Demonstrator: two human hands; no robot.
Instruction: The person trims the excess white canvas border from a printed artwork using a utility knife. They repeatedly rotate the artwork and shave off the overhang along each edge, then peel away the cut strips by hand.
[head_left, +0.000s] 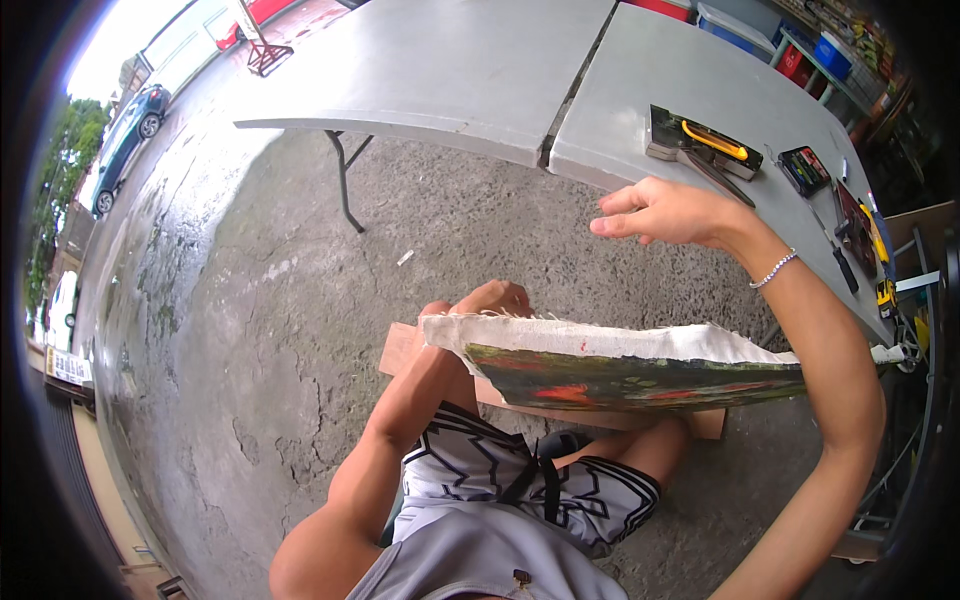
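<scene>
A painted canvas (620,383) with a frayed white edge rests slanted over my lap, its dark green and red picture turned toward me. My left hand (495,297) is at the far side of its upper left edge, fingers curled down against the canvas; part of the hand and wrist is hidden by the fabric. Above the canvas, close to the table edge, I hold my right hand (655,213) in the air, thumb and fingers stretched leftward and nothing visible in them. A reddish wooden board (709,423) lies under the canvas, across my legs.
Ahead stand two grey tables (440,70) with a narrow gap between them. On the right one are a yellow-handled tool (715,140), a black box (804,170), a screwdriver (845,268) and several other tools. A metal rack (930,330) stands at right.
</scene>
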